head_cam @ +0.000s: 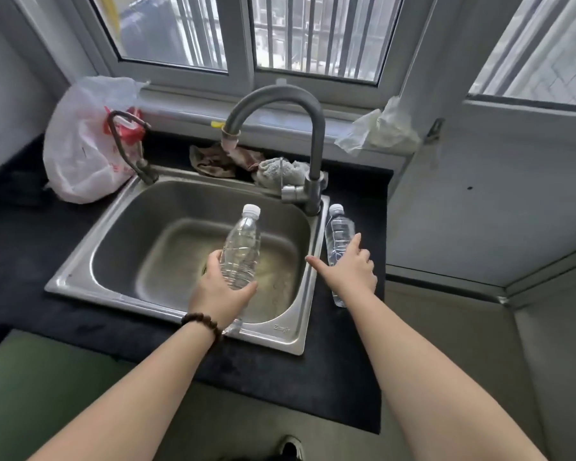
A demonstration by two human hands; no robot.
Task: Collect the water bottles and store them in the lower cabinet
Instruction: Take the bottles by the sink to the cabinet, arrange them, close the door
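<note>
Sink (80,277): big steel basin set in the dark counter (30,247), and it sits right under the action, so anything dropped lands in there with a clatter.
Faucet (313,134): tall grey arch at the far right corner of the sink, close enough that a lifted bottle could clip it.
Left hand (218,289): wrapped around bottle 1 (241,247), held over the basin, cap pointing far; the grip sits low on the body, so it may tip or slide out.
Right hand (350,269): spread wide, gripping nothing yet, fingertips at bottle 2 (337,232).
Bottle 2: stands on the counter strip just right of the sink rim; a clumsy nudge could topple it or roll it off.
Cabinet: not in view, so carrying 2 slick bottles down to it is the real test.
</note>
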